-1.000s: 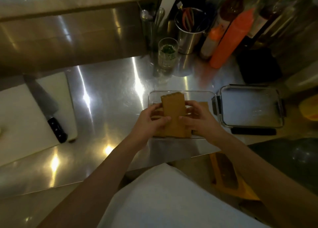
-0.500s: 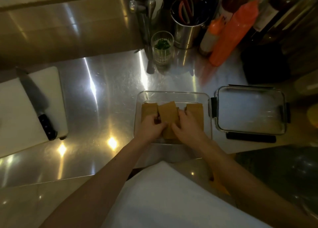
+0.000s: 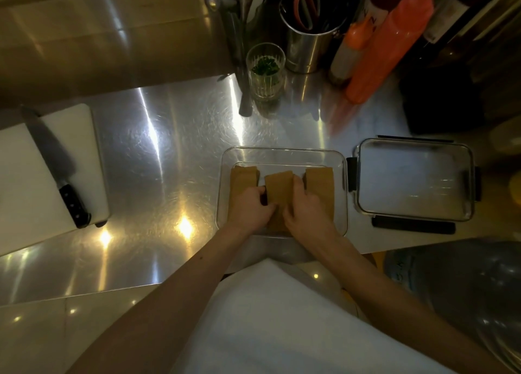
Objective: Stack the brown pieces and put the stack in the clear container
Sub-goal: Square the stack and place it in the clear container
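A clear container (image 3: 282, 155) sits on the steel counter in front of me. Inside it lie three stacks of flat brown pieces side by side: a left stack (image 3: 242, 179), a middle stack (image 3: 279, 186) and a right stack (image 3: 320, 183). My left hand (image 3: 248, 208) grips the left side of the middle stack and my right hand (image 3: 306, 208) presses against its right side. The near ends of all three stacks are hidden under my hands.
The container's lid (image 3: 414, 179) lies just to the right. A white cutting board (image 3: 25, 181) with a black-handled knife (image 3: 60, 173) is at the left. At the back stand a glass with herbs (image 3: 265, 70), a steel utensil pot (image 3: 308, 46) and orange squeeze bottles (image 3: 389, 46).
A second ago both hands held the middle stack tilted up above the container. It has been lowered between the other two stacks and now lies inside, hands still on it.
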